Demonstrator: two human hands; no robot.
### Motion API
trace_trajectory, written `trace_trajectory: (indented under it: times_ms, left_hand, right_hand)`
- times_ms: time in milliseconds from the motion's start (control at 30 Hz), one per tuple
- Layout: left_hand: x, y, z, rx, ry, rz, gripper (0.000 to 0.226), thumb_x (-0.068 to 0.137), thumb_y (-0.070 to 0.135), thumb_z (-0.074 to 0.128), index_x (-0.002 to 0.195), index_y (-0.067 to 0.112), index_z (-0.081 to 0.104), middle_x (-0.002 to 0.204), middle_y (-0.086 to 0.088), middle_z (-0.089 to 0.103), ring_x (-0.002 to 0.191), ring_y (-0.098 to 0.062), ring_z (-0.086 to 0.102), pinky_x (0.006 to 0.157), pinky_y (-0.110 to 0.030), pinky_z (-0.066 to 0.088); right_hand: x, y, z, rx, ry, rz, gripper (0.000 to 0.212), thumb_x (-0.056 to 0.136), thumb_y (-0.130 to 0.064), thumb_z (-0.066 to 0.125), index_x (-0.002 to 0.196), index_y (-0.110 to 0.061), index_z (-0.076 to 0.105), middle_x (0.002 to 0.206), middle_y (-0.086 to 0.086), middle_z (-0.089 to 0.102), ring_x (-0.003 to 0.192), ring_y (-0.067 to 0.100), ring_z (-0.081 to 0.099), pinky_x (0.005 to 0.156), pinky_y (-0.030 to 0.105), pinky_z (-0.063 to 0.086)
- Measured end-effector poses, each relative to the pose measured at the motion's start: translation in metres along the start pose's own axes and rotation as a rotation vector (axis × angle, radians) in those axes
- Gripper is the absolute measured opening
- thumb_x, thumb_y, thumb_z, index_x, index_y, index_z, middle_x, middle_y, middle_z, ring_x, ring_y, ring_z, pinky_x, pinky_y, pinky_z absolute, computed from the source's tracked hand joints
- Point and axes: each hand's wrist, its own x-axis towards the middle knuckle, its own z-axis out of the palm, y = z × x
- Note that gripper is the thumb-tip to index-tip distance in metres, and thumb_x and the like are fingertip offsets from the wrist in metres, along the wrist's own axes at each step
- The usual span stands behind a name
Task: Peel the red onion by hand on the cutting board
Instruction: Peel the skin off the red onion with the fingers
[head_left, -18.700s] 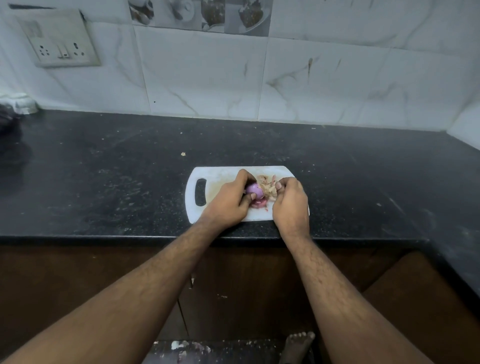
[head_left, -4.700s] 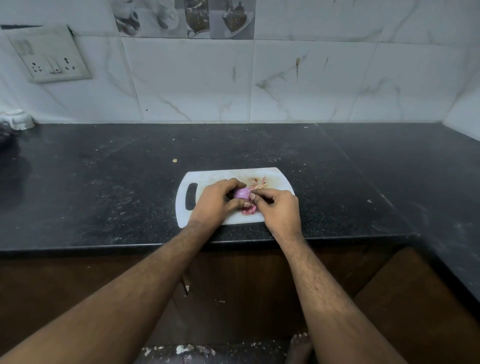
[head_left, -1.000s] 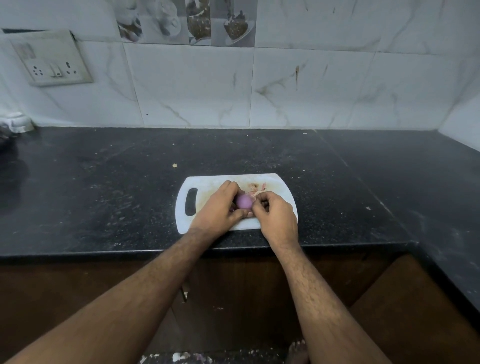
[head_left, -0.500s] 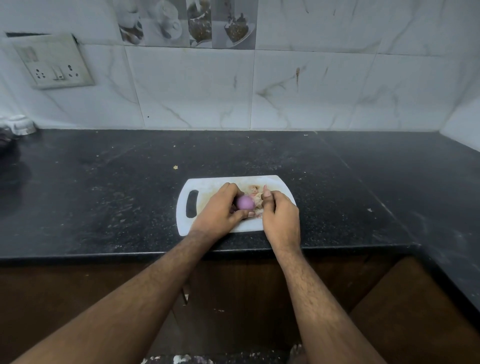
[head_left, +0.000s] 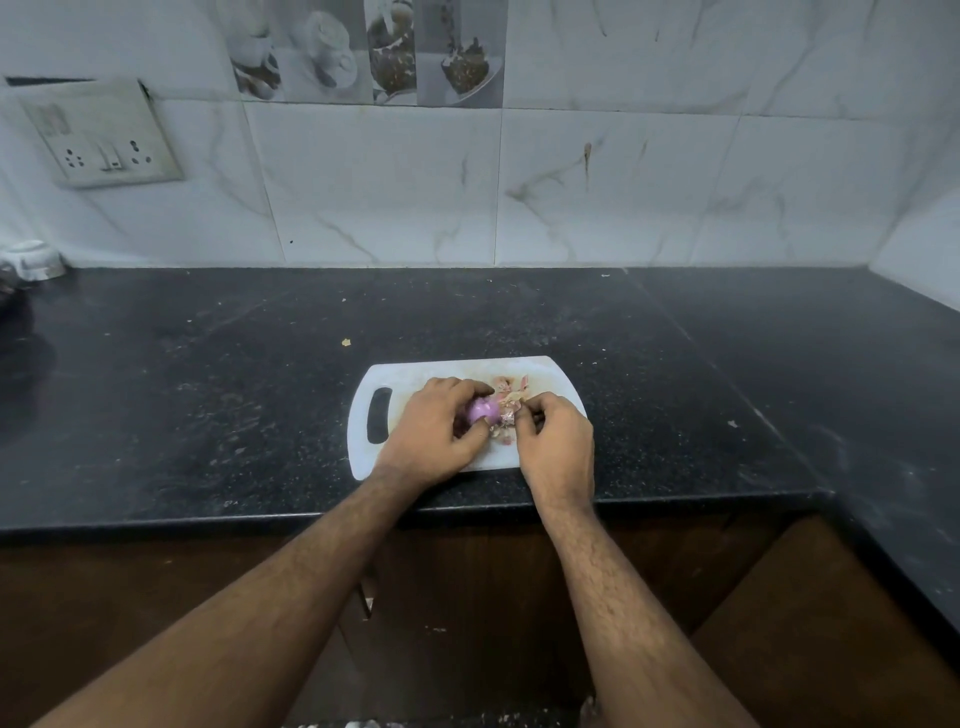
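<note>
A small red onion (head_left: 483, 411), smooth and purple where it shows, sits in my left hand (head_left: 435, 431) just above the white cutting board (head_left: 374, 376). My left fingers curl around it and hide its lower half. My right hand (head_left: 558, 441) is right beside the onion, fingertips pinched at its right side on a scrap of papery skin (head_left: 506, 415). Loose pink and tan peels (head_left: 511, 387) lie on the board behind the hands.
The board lies near the front edge of a black stone counter (head_left: 208, 395), handle slot to the left. A tiled wall with a switch plate (head_left: 101, 135) stands behind. A small white object (head_left: 34, 259) sits at the far left. The counter turns a corner at the right.
My right hand has come back from the peel pile to the onion's right side and pinched a piece of skin. My left hand keeps holding the onion in the same spot.
</note>
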Motion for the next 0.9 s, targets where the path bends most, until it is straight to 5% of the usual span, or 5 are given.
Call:
trace_trajectory:
  times_ms: [233,333,500,733,900]
  left_hand:
    - [-0.0019,0.0061,-0.0016,-0.103,-0.019,-0.095,0.052,0.081,0.041,0.058,0.128,0.019,0.062,0.109,0.006,0.069,0.095,-0.008,0.064,0.087,-0.027,0.055]
    - [-0.0029,0.0055,-0.0022,-0.134,-0.022,-0.094,0.046,0.079,0.038,0.061,0.122,0.021,0.058,0.104,0.006,0.069,0.092,-0.008,0.067,0.084,-0.029,0.057]
    - [-0.0026,0.0033,0.0001,-0.173,-0.015,-0.065,0.035,0.082,0.034,0.068,0.113,0.024,0.056,0.098,0.007,0.070,0.089,-0.008,0.068,0.081,-0.031,0.058]
    - [-0.0027,0.0021,0.0025,-0.148,-0.004,-0.068,0.060,0.085,0.026,0.082,0.133,0.013,0.049,0.116,0.005,0.061,0.102,-0.009,0.059,0.086,-0.006,0.042]
    - [-0.0004,0.0008,0.0025,0.008,0.001,0.000,0.050,0.082,0.029,0.082,0.122,0.021,0.053,0.112,0.011,0.058,0.103,-0.016,0.056,0.092,-0.042,0.049]
  right_hand:
    - [-0.0005,0.0006,-0.0012,0.023,0.034,-0.032,0.029,0.101,-0.008,0.055,0.125,-0.019,0.067,0.119,-0.006,0.063,0.106,0.008,0.059,0.090,0.021,0.049]
    - [0.0001,-0.0003,-0.0031,0.052,-0.024,-0.094,0.030,0.102,-0.016,0.054,0.128,-0.022,0.068,0.122,-0.009,0.065,0.115,0.009,0.055,0.092,0.022,0.044]
    - [-0.0006,0.0025,-0.0036,0.133,-0.130,-0.148,0.023,0.099,-0.030,0.064,0.120,-0.026,0.072,0.113,-0.013,0.067,0.100,0.004,0.063,0.086,0.028,0.055]
    - [-0.0001,0.0029,-0.0032,0.116,-0.108,-0.102,0.017,0.102,-0.028,0.060,0.111,-0.023,0.073,0.104,-0.011,0.071,0.091,0.008,0.065,0.084,0.030,0.055]
    - [-0.0010,0.0003,-0.0054,0.137,-0.128,-0.073,0.009,0.098,-0.037,0.064,0.098,-0.029,0.069,0.090,-0.016,0.068,0.078,0.003,0.063,0.073,0.033,0.057]
